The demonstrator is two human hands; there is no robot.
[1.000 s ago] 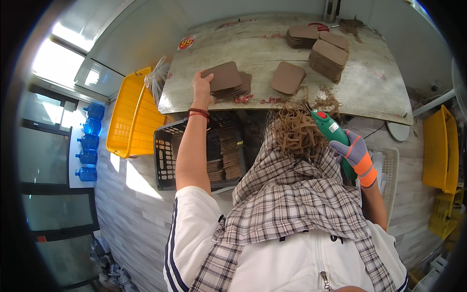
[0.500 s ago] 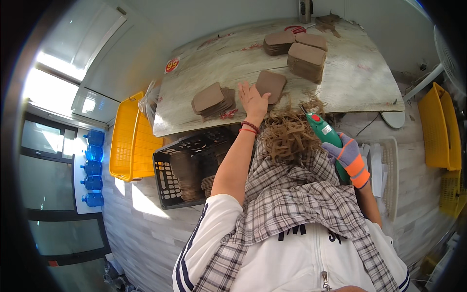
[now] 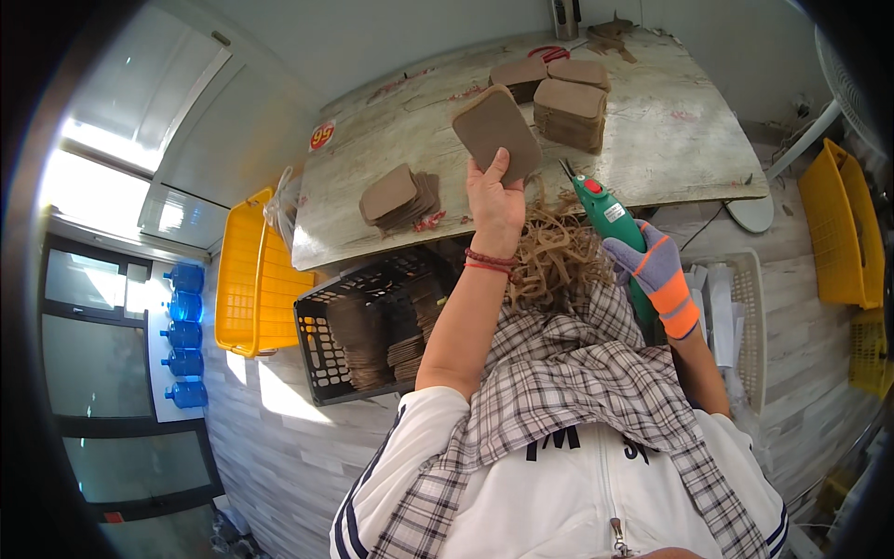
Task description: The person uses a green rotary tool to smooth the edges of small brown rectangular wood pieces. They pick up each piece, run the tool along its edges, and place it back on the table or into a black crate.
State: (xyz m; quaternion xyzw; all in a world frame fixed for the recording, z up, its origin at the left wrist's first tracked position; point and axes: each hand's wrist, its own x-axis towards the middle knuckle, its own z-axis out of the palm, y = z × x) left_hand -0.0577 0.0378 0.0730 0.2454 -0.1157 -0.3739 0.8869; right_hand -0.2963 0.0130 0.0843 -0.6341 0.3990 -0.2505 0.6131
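My left hand [image 3: 496, 207] grips a brown rounded-corner pad [image 3: 494, 129] by its near edge, thumb on top, raised above the table [image 3: 656, 116]. My right hand [image 3: 659, 279], in a grey and orange glove, is wrapped round green electric scissors [image 3: 610, 214] with a red button. Their narrow metal tip points toward the held pad, a little apart from it. Between my arms, a tangle of brown cut strips [image 3: 557, 261] lies on the plaid cloth over my lap. Left of my left hand is a fanned pile of pads [image 3: 391, 196].
Neat pad stacks [image 3: 570, 114] stand toward the back of the table. Below its front edge, a black crate [image 3: 321, 359] holds more pads. Yellow baskets [image 3: 237, 298] flank both sides. A white basket [image 3: 752, 326] sits right, near a fan [image 3: 838, 84].
My left hand has lifted the pad off the table and now holds it up by its near edge. The scissors have shifted slightly left and up in the picture.
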